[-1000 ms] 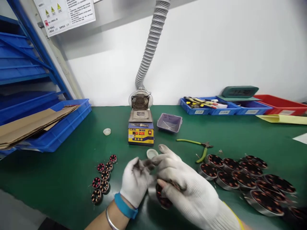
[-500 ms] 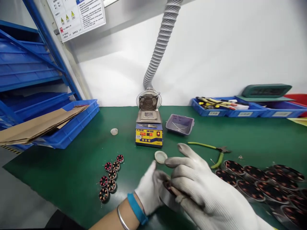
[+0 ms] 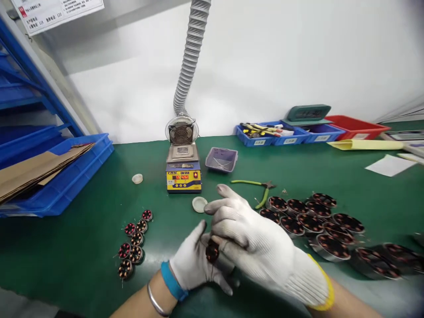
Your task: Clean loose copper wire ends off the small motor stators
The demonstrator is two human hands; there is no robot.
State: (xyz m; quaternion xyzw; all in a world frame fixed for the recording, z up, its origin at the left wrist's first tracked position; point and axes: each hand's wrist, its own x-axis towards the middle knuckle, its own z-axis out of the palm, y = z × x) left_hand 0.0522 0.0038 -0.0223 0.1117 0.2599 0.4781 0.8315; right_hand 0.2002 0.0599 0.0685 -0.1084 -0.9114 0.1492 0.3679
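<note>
- Head view, far left: a blue crate point(image 3: 84, 170) holds flat cardboard sheets point(image 3: 36, 165), and a white notice point(image 3: 49, 11) hangs above it; its print is too small to read.
- On the green mat point(image 3: 82, 247) you have a cluster of seven small wound stators point(image 3: 134, 245), well apart from your hands, and a small white cap point(image 3: 137, 178) farther back.
- Your left hand point(image 3: 195, 265), in a white glove with a blue wristband point(image 3: 172, 282) and a metal bangle, cups a small wound coil part point(image 3: 212, 251); fingers curled under it.
- Behind it stands the solder pot point(image 3: 183, 170), its yellow and blue front marked "CM 558" with red digits lit, under a grey ribbed hose point(image 3: 188, 53). A second white cap point(image 3: 199, 204) lies just in front.
- Your right hand point(image 3: 255, 243), gloved white with a yellow cuff, lies over the coil part, fingertips closed on it.
- Right of that: a grey tray point(image 3: 221, 160), green-handled cutters point(image 3: 256, 192), rows of larger round stators point(image 3: 311, 221), blue bins point(image 3: 274, 134) with labels too small to read.
</note>
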